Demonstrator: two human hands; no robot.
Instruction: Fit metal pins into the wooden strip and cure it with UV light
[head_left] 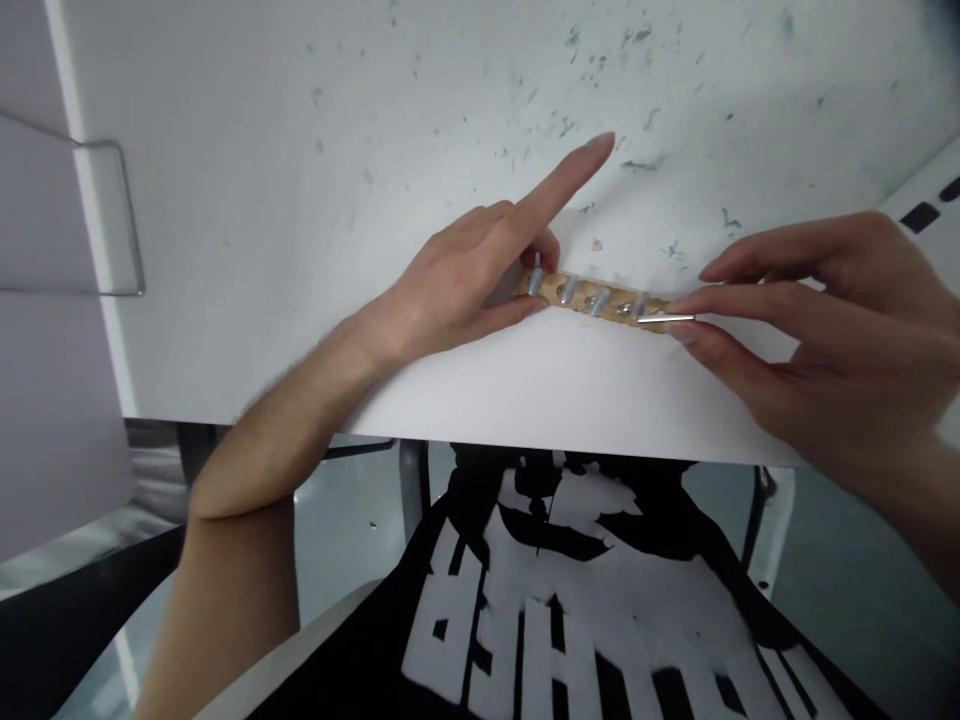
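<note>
A narrow tan strip (581, 296) lies on the white table, carrying several short grey, shiny crosspieces spaced along its length. My left hand (480, 255) grips its left end between thumb and curled fingers, while the index finger points out over the table. At the strip's other end, my right hand (810, 320) pinches a thin silver metal rod (666, 318) between thumb and index finger. The rod lies over the strip's right part, nearly in line with it. My right fingertips hide the strip's right end, and I cannot tell whether they touch it.
The white table (247, 200) has dark and greenish marks across its far part. A bent metal wire frame (129, 215) stands at the left edge. At the far right is a white object with dark slots (921, 216). The table's front edge runs just before my body.
</note>
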